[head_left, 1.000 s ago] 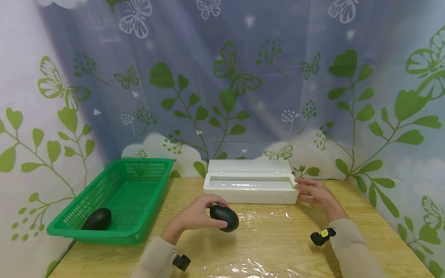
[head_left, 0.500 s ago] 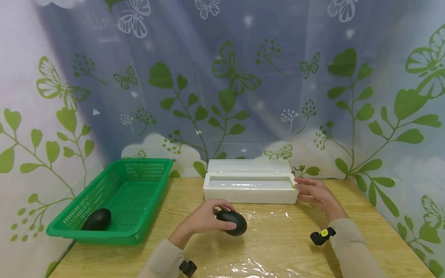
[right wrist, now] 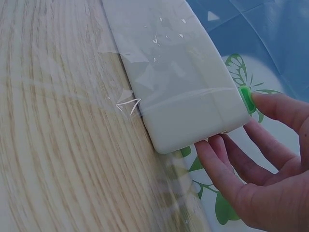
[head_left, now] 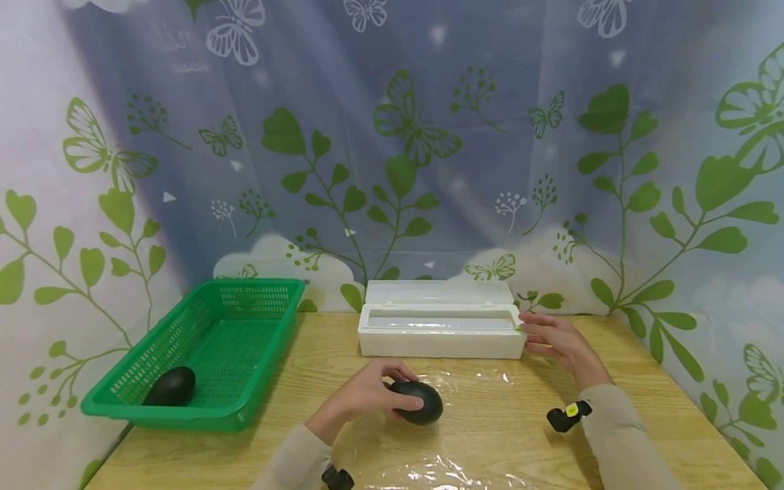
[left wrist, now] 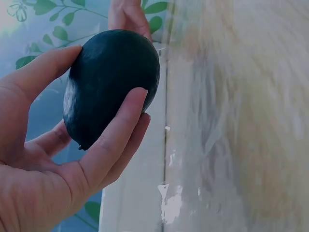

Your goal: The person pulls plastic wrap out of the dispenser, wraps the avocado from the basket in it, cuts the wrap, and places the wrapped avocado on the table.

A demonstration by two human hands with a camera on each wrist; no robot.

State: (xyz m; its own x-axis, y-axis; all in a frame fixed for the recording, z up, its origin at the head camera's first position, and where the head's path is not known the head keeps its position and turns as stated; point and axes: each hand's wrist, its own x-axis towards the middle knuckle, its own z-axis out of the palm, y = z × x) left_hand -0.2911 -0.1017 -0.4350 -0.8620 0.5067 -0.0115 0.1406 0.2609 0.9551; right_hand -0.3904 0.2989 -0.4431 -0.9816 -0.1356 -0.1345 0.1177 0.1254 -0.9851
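Note:
My left hand [head_left: 367, 391] grips a dark green avocado [head_left: 424, 403] low over the table, its thumb and fingers round the fruit. The left wrist view shows the avocado's stem tip beside the palm. At the back of the table stands a white cling film dispenser [head_left: 441, 344] with its lid raised. Clear cling film [head_left: 444, 469] spreads from it toward the front edge, under the avocado. The fingertips of my right hand [head_left: 560, 340] rest against the dispenser's right end, one of them on the green slider [right wrist: 247, 99].
On the left stands a green plastic basket [head_left: 241, 414] with a second avocado [head_left: 171, 386] in its near left corner. The wooden table [head_left: 637, 381] ends at a patterned curtain [head_left: 478, 204] behind the dispenser.
My left hand has carried the avocado a short way right and nearer to me, lower over the film. The right hand has kept its place at the dispenser.

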